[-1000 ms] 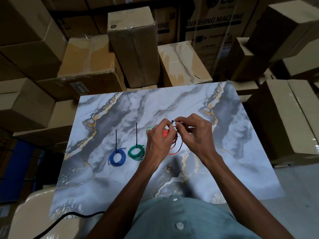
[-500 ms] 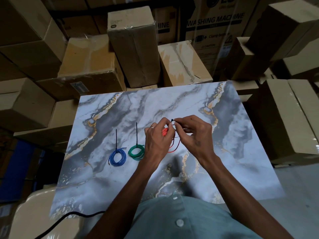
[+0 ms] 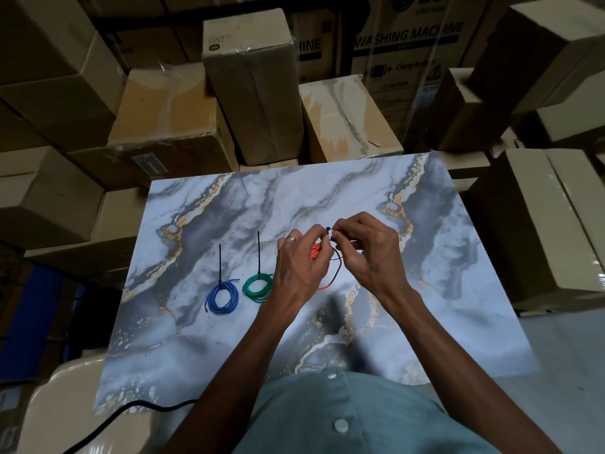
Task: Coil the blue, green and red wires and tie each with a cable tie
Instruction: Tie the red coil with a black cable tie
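Note:
A blue wire coil (image 3: 223, 295) lies on the marble-patterned table (image 3: 425, 322), a black cable tie sticking up from it. Right of it lies the green wire coil (image 3: 257, 286), tied the same way. My left hand (image 3: 299, 267) grips the red wire coil (image 3: 315, 251) above the table, with one red loop (image 3: 334, 276) hanging below. My right hand (image 3: 370, 253) pinches a black cable tie (image 3: 328, 228) at the top of the red coil, fingertips meeting those of my left hand. Most of the red coil is hidden behind my left hand.
Stacked cardboard boxes (image 3: 255, 83) ring the table at the back and both sides. A black cable (image 3: 131, 409) runs off the table's near-left corner beside a cream chair (image 3: 65, 417). Bare tabletop lies right of my hands.
Both hands have stayed together at the red coil, with the fingers shifting slightly on the cable tie. The blue and green coils have not moved.

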